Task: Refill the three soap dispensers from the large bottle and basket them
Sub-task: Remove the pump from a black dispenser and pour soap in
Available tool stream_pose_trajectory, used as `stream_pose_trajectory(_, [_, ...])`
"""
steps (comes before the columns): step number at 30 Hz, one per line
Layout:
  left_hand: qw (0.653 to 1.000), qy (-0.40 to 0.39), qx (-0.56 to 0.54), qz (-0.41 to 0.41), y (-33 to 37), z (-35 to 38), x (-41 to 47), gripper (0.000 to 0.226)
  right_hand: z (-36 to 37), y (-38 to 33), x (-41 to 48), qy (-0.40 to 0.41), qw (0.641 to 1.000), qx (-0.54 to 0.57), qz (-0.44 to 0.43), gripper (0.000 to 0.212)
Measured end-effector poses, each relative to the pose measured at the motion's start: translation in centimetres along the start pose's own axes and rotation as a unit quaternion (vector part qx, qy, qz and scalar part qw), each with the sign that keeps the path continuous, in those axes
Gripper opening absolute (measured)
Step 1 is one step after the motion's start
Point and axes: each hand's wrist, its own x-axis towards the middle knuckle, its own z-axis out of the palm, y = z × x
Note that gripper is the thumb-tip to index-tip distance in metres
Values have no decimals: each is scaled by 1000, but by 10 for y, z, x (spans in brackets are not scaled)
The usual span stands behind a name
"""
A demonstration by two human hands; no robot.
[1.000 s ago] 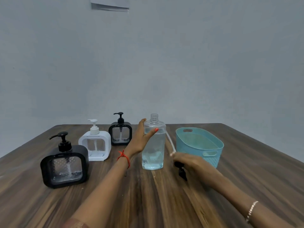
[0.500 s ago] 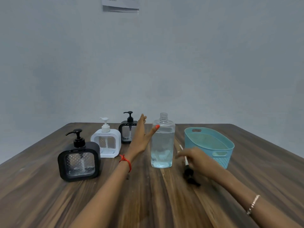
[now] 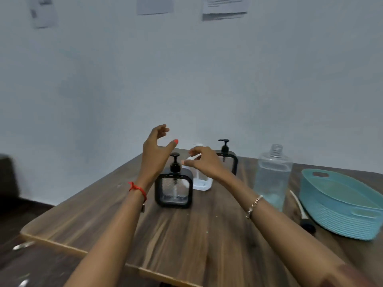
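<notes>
Three square soap dispensers stand in a row on the wooden table [image 3: 186,235]: a near black dispenser [image 3: 173,189], a white dispenser [image 3: 202,181] partly hidden behind my right hand, and a far black dispenser [image 3: 228,157]. The large clear bottle [image 3: 272,177] stands uncapped with a little liquid at its bottom. Its black pump cap with white tube [image 3: 300,212] lies on the table between bottle and teal basket [image 3: 339,206]. My left hand [image 3: 155,154] hovers open just left of the near dispenser's pump. My right hand [image 3: 204,162] hovers open just right of it, fingers apart, empty.
The table's left edge and corner lie near at the lower left, with dark floor beyond. Paper sheets [image 3: 224,6] hang on the pale wall behind. A dark object [image 3: 8,177] stands at the far left.
Both hands left the large bottle and the pump cap, which now lies on the table, and moved left to either side of the near black dispenser's pump. The view swung left.
</notes>
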Motion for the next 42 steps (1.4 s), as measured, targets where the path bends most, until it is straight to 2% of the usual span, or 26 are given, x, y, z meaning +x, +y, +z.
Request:
stream_pose_trajectory(3, [991,-81,16,-107,-32,-20,-6,78,25,-6,10,-39,998,46,12,31])
stream_pose_trajectory(6, [964,-173,23,-200,-54,-26,-16,105,40,-6,14,-38,997,71,11,17])
stream_pose_trajectory(8, [949,-218,14,-226,-66,-23,-20,96,44,-5,15,-27,997,68,22,13])
stream_pose_trajectory(11, [932,-271,9,-239,-77,-16,-24,92,45,0,17,-22,998,50,27,24])
stream_pose_trajectory(13, [940,-252,-4,-229,-83,-10,-23,82,41,2,16,-24,998,44,23,27])
stream_pose_trajectory(16, [955,-219,-35,-196,-79,-1,-23,45,27,2,10,-34,999,31,6,21])
stream_pose_trajectory(18, [959,-213,-64,-175,-71,5,-21,36,8,3,6,-33,999,25,-10,14])
stream_pose_trajectory(20, [957,-227,-90,-159,-62,12,-20,37,-14,6,1,-41,998,26,-32,12])
stream_pose_trajectory(23, [940,-268,-149,-148,-49,25,-21,48,-44,16,-12,-103,986,113,-61,9])
stream_pose_trajectory(27, [908,-331,-204,-156,-34,44,-24,32,-73,37,-24,-128,972,186,-60,25])
stream_pose_trajectory(30, [878,-360,-264,-170,-27,59,-32,23,-87,48,-31,-157,945,283,-51,45])
stream_pose_trajectory(33, [852,-357,-332,-191,-23,73,-39,49,-95,51,-40,-190,913,357,-59,59])
stream_pose_trajectory(36, [874,-341,-301,-171,-17,80,-40,35,-104,53,-46,-193,908,368,-57,65])
stream_pose_trajectory(38, [896,-328,-259,-150,-10,81,-38,30,-107,51,-49,-132,940,313,-32,51])
stream_pose_trajectory(40, [914,-318,-215,-134,-8,84,-37,29,-107,44,-52,-41,978,204,-29,18])
stream_pose_trajectory(42, [925,-306,-185,-130,-6,86,-38,33,-106,40,-52,-3,989,143,-38,12])
